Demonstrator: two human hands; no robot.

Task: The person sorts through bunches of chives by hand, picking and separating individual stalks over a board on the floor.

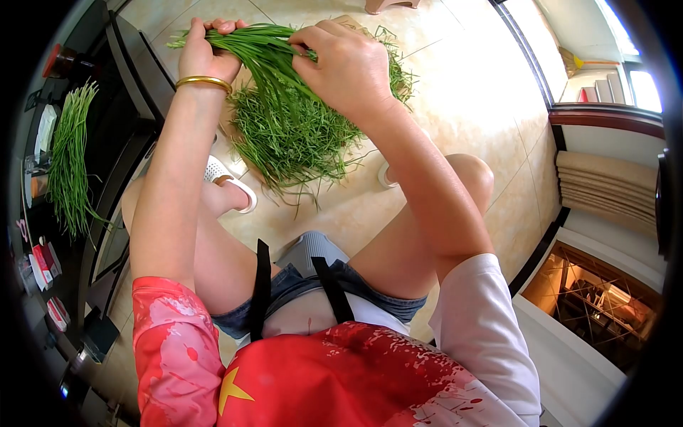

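Left hand [213, 51] wraps round the held bunch [260, 44] near the pale stalk ends, fingers closed, palm under; probably to keep the stalks aligned and steady. Right hand [346, 65] is bent over the leafy part of the same bunch, thumb and fingers drawn narrow on some green; whether it's one leaf or several, can't tell, knuckles cover it. Hands set apart along the length, so the left looks like the anchor and the right is free for fine work.

Bunch runs across between the hands, leaves drooping over the loose green pile [295, 139] on the tiled floor [462, 121]. Pile sits low and forward between the feet, likely so bits drop straight onto it. Person sits on a grey stool [313, 245], knees spread, leaving the arms room.

Left side: dark counter [75, 256]. Second bunch [69, 156] lies along it, pale ends toward the far end, leaf tips trailing to the edge nearest the person; seems laid straight to stay tidy and in reach. Red-lidded jar [65, 62] stands past its pale ends.
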